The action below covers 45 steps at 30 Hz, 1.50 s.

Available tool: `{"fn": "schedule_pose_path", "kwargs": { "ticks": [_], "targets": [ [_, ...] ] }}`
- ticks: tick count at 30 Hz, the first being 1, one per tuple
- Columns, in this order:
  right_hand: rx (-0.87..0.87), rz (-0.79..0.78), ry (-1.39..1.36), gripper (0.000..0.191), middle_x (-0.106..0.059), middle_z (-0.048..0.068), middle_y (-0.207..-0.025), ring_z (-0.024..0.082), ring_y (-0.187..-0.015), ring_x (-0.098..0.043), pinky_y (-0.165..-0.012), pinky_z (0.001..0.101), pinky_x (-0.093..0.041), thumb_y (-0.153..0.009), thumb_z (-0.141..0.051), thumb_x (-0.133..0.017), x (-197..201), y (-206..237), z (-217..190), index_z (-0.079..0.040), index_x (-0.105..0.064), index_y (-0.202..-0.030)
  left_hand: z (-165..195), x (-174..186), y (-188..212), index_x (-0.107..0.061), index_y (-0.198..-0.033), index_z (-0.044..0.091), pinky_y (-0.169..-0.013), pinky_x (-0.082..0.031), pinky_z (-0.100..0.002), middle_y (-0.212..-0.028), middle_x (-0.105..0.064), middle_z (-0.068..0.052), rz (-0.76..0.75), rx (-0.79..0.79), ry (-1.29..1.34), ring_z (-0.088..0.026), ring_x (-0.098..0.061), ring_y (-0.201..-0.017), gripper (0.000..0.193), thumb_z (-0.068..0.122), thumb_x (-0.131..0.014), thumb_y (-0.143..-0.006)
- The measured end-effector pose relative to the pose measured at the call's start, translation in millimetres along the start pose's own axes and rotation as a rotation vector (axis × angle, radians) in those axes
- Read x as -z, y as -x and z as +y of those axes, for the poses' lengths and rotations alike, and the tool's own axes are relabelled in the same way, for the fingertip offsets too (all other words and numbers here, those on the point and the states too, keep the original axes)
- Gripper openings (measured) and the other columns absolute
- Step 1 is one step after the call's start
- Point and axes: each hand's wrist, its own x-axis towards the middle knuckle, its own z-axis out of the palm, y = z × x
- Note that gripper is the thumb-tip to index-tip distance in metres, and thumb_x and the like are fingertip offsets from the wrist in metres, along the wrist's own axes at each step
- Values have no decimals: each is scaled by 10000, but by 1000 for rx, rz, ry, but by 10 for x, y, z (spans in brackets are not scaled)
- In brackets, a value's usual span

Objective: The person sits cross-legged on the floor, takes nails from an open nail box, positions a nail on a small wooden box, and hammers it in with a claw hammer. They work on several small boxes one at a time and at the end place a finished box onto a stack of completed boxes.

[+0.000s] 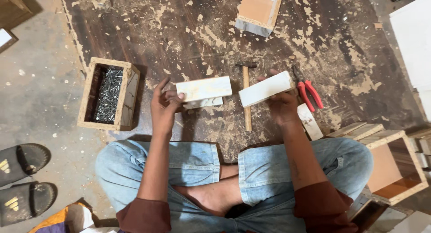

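Note:
I sit cross-legged on a dark worn board (179,31) strewn with sawdust. My left hand (164,105) grips the left end of a pair of stacked white board pieces (204,90). My right hand (283,102) holds another white board piece (265,88), tilted up toward the right. The two pieces are held apart, side by side, above the floor. A wooden-handled hammer (246,96) lies between them on the board.
A particle-board box of nails (107,94) stands at the left. Red-handled pliers (307,90) and a white offcut (310,121) lie by my right hand. Open wooden boxes sit at the right (395,165) and top (259,10). Sandals (22,179) rest bottom left.

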Motion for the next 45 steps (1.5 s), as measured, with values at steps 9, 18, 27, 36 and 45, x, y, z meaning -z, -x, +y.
{"fn": "schedule_pose_path", "kwargs": {
  "ticks": [9,18,27,36,45],
  "targets": [
    [135,82,853,623,-680,171,-1296,289,-1202,-682,-1021,421,-580,-832,4,-724,-243,-270,799,-61,-521,-1417,410,-629,-13,-619,-1309,124,-1044,-363,-620,-1217,-631,-175,-189,-857,-1148,-376,-582,-1176,804,334,-855,-570],
    [531,14,1444,772,-510,285,-1427,451,-1337,-501,-1114,493,-431,-735,48,-751,-555,-49,1258,47,-442,-1443,380,-725,0,-623,-1357,148,-922,-423,-493,-1162,-645,-105,-470,-644,-1171,-311,-609,-1113,716,117,-792,-663],
    [409,75,1401,755,-581,249,-1345,459,-1221,-588,-1017,493,-507,-731,91,-715,-584,45,1341,9,-475,-1442,490,-802,86,-637,-1323,103,-914,-396,-503,-1206,-646,-135,-476,-664,-1186,-328,-590,-1132,746,187,-827,-606],
    [184,191,1448,651,-629,255,-1213,474,-964,-684,-789,523,-575,-673,-155,-867,-440,8,1429,-74,-649,-1281,441,-921,101,-661,-1316,109,-916,-407,-493,-1116,-672,-102,-465,-633,-1219,-311,-608,-1077,735,405,-882,-681],
    [123,238,1487,402,-661,250,-1077,448,-946,-710,-781,509,-584,-813,-170,-793,-296,-59,1644,-45,-702,-1184,449,-925,60,-687,-1273,109,-896,-418,-484,-1049,-683,-90,-472,-609,-1242,-306,-623,-1020,721,433,-887,-660]
  ]
}}
